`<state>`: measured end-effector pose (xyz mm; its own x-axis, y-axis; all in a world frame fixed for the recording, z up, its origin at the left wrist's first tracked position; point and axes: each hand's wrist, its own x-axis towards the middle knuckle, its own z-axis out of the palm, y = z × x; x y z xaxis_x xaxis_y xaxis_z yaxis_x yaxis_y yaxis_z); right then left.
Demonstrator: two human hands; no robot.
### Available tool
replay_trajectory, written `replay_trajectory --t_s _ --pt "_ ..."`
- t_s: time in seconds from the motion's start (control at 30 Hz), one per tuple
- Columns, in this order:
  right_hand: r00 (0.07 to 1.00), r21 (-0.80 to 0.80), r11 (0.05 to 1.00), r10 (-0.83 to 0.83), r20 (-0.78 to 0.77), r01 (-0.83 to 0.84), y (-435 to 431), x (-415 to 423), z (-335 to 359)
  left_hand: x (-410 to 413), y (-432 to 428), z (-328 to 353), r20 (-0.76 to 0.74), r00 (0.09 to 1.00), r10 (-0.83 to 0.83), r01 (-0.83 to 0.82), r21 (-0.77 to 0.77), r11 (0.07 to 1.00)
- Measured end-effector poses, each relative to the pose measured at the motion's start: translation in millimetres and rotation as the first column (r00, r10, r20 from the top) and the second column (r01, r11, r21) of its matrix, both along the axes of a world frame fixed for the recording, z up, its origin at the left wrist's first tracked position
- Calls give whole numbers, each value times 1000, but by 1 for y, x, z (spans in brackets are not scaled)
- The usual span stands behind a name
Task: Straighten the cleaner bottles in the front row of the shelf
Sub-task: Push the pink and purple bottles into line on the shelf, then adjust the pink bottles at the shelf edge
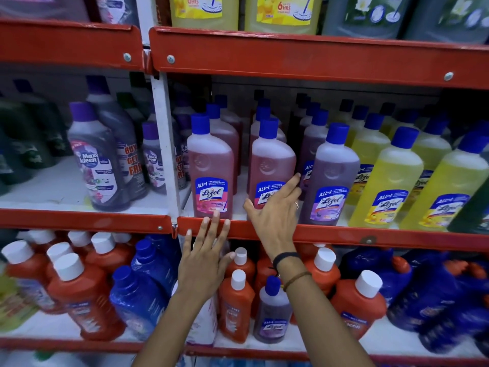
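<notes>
Left hand: fingers spread wide, tips on red metal shelf edge. Right hand: fingers splayed against second pink blue-capped cleaner bottle, upright just behind edge. First pink bottle leftward; purple bottle rightward.

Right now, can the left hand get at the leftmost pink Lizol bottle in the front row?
Probably yes. The left hand is open with fingertips on the red shelf lip, just below the leftmost pink bottle. Nothing stands between them; the right hand is on the second pink bottle.
</notes>
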<state>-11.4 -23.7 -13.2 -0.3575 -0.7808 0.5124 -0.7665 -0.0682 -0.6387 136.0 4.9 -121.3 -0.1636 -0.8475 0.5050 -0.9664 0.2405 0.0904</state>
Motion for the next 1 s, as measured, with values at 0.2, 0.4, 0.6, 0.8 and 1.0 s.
replay_trajectory --t_s 0.2,0.4,0.6,0.8,1.0 --pt "999 -14 1000 25 26 -24 9 -2 -5 -6 4 1 -42 999 8 -7 16 1000" --pt "782 -259 912 408 472 -319 18 -25 -29 -35 25 33 -624 689 -369 397 -101 912" --pt "408 -353 853 499 764 -384 15 -51 -29 -55 12 62 -919 317 -236 592 -2 806" --pt "381 -355 841 510 771 -408 13 -56 -31 -58 4 71 -935 326 -140 598 90 796" --pt "379 -383 832 532 757 -402 10 -55 -34 -57 1 73 -940 317 -129 581 85 809"
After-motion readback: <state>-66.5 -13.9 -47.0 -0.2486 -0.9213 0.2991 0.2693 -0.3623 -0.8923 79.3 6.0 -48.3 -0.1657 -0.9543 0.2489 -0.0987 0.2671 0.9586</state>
